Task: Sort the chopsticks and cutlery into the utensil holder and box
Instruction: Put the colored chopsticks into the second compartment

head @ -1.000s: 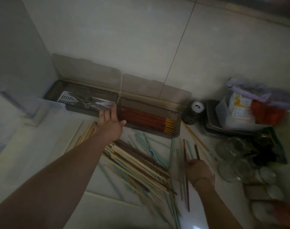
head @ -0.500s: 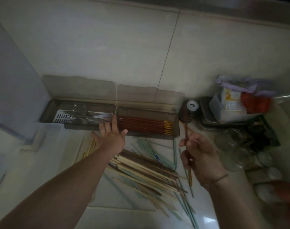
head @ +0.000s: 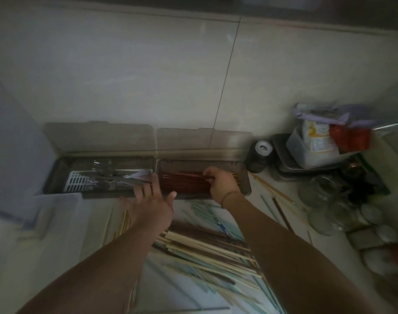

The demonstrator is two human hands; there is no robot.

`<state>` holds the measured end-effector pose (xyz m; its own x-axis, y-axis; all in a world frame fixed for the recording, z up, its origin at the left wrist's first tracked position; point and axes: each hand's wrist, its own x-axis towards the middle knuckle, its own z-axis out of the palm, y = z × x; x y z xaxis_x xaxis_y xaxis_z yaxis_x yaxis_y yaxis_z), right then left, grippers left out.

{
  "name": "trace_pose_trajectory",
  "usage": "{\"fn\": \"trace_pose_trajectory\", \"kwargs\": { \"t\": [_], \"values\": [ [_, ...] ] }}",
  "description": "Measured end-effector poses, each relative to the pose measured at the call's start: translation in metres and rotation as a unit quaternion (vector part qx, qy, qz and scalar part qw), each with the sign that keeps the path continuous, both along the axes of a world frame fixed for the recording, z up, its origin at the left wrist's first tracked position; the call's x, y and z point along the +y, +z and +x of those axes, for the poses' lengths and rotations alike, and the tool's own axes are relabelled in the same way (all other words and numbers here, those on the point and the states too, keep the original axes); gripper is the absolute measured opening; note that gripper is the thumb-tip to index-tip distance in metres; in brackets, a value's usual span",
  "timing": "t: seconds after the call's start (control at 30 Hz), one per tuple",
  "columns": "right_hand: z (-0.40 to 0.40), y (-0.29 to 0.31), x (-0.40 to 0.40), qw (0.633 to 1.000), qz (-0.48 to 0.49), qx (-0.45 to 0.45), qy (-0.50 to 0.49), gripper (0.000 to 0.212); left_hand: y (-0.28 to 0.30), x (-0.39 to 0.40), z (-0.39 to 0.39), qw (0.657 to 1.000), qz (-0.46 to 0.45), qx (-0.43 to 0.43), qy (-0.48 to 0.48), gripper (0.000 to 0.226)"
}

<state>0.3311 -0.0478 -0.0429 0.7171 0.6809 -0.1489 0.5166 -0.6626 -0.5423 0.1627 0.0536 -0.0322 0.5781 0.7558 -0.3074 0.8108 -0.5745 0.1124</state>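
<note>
Chopsticks (head: 207, 252) lie loose in a mixed heap on the counter (head: 64, 243) nearest me, pale wood, dark brown and light green all crossed over each other, between my two forearms. A few more strays (head: 275, 196) lie off to the right on the counter. Past the heap, my left hand (head: 151, 202) is spread flat, fingers straight, holding nothing, fingertips at the near edge where the two trays meet. My right hand (head: 220, 182) is over the right tray (head: 244, 177), fingers curled and pinching one dark red chopstick (head: 204, 176), laying it onto the red bundle (head: 182, 183) already in there. Left tray (head: 57, 175) holds metal cutlery (head: 109, 177) on a white grid insert; details are blurred. Both lids stand open against the wall behind.

Doing this step well, I think: keep the stick parallel to the bundle, tips the same way as the rest, lower it flat before letting go so it does not bounce across the pile. Left hand bracing the tray rim should stop it sliding. Red ones only in this tray; next pick from the heap by colour.
</note>
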Motion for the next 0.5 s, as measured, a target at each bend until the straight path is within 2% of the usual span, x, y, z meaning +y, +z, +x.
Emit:
{"fn": "trace_pose_trajectory", "kwargs": {
  "t": [0.07,0.13,0.2,0.27,0.3,0.33,0.4,0.47,0.5],
  "values": [
    [0.006,0.001,0.000,0.999,-0.035,0.002,-0.013,0.031,-0.002,-0.001,0.000,1.000,0.011,0.001,-0.005,0.071],
    [0.011,0.007,-0.005,0.999,-0.028,0.004,-0.039,0.031,-0.002,-0.001,0.001,1.000,0.019,0.008,-0.009,0.071],
    [0.006,0.013,-0.022,0.993,0.075,-0.034,-0.089,0.026,-0.002,0.000,0.000,0.999,0.025,0.014,-0.018,0.071],
    [-0.005,0.017,-0.057,0.961,0.186,-0.088,-0.187,0.020,-0.002,0.002,-0.001,0.999,0.029,0.012,-0.028,0.071],
    [-0.009,0.013,-0.079,0.943,0.200,-0.116,-0.240,0.020,-0.003,0.003,-0.002,0.999,0.030,0.011,-0.031,0.071],
    [-0.013,0.008,-0.103,0.932,0.174,-0.143,-0.283,0.021,-0.003,0.003,-0.002,0.999,0.032,0.011,-0.032,0.071],
    [-0.018,-0.011,-0.148,0.928,0.008,-0.177,-0.327,0.025,-0.003,0.003,-0.002,0.999,0.034,0.013,-0.032,0.071],
    [-0.024,-0.025,-0.182,0.912,-0.163,-0.141,-0.348,0.029,-0.004,0.003,-0.001,0.999,0.035,0.012,-0.031,0.070],
    [-0.028,-0.031,-0.194,0.906,-0.201,-0.128,-0.350,0.031,-0.005,0.003,-0.001,0.999,0.034,0.011,-0.031,0.070]
  ]
}}
